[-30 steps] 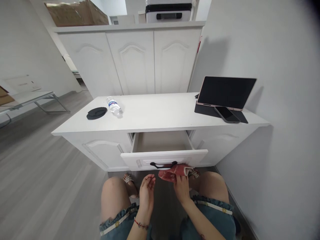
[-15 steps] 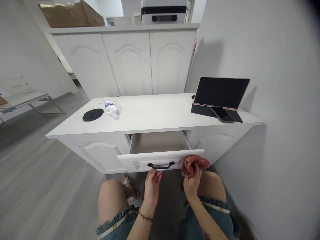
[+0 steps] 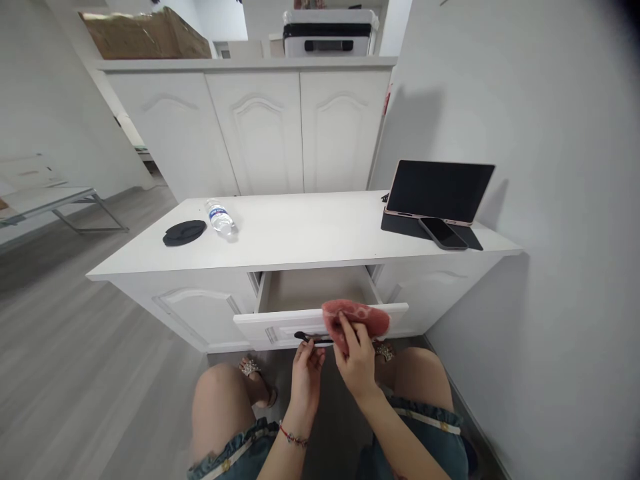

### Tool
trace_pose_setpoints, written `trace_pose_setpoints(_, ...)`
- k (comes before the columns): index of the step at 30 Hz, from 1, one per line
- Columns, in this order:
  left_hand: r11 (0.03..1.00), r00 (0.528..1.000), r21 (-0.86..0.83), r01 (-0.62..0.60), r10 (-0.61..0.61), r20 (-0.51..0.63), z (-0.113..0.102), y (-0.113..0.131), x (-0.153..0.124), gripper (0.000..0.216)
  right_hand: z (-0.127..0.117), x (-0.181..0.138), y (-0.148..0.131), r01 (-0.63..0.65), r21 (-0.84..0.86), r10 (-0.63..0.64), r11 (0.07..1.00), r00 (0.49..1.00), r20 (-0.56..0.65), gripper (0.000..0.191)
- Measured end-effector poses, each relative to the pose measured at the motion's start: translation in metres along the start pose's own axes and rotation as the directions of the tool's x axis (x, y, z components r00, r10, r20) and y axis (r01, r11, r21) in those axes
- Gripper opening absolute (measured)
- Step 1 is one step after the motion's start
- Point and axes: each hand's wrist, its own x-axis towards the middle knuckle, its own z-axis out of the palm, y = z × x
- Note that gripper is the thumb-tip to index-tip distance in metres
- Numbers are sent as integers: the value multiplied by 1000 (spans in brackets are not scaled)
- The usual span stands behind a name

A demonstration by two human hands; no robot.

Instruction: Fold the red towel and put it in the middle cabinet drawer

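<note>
A white drawer (image 3: pixel 265 327) stands pulled out beneath the white tabletop, its inside bare where I can see it. My left hand (image 3: pixel 307 363) has its fingers curled at the black drawer handle (image 3: pixel 303 336), gripping it from below. In my right hand (image 3: pixel 357 363) is a bunched red cloth (image 3: pixel 363 317) with a paler pattern. The cloth lies against the drawer front, right of the handle's middle, and covers the handle's right end.
On the tabletop (image 3: pixel 300 230) are a black flat item (image 3: pixel 184 233), a clear plastic bottle (image 3: pixel 220 219) lying down, a propped tablet (image 3: pixel 440 192) and a phone (image 3: pixel 443 233). White cabinets (image 3: pixel 265 133) rise behind. My knees (image 3: pixel 220 407) flank the drawer.
My right hand has moved left with the red cloth, from the drawer front's right end towards the handle. My left hand stays at the handle. The view has tilted slightly.
</note>
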Motion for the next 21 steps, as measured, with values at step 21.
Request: trace_pose_setpoints(21,996,997,39,-80,80,-1,4,2,2,24,-38,6,69,-314,22,309,949,914,-262,45)
